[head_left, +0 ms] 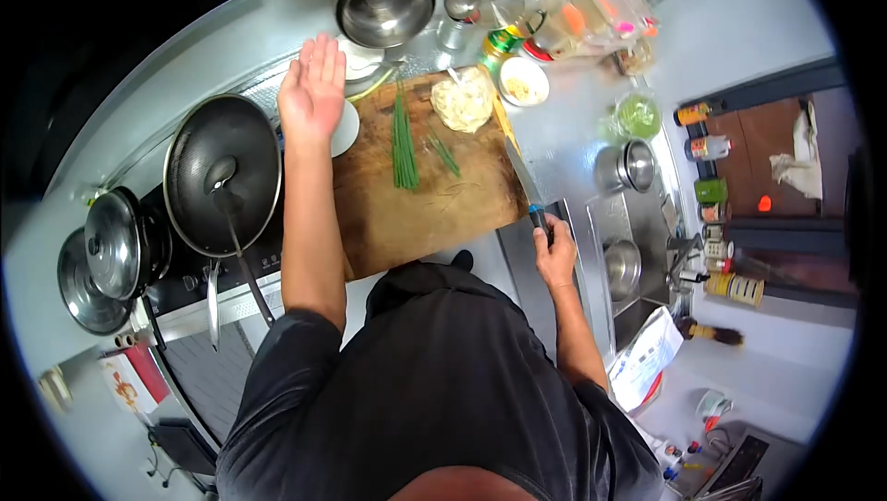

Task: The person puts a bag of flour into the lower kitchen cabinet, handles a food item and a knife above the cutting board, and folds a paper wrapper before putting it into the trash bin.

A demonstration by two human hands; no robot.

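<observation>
My left hand is raised, palm showing and fingers stretched out, with nothing in it. It is over the far left edge of a wooden cutting board, near a white plate. My right hand grips a kitchen knife by its dark handle at the board's right edge, blade pointing away from me. On the board lie a bunch of long green stalks, a few shorter cut green pieces and a heap of pale slices. Whether a dish holds the slices, I cannot tell.
A wok with a ladle in it stands on the cooktop at left, beside lidded pots. Behind the board are a steel pan and a white bowl of chopped pale bits. At right is a sink.
</observation>
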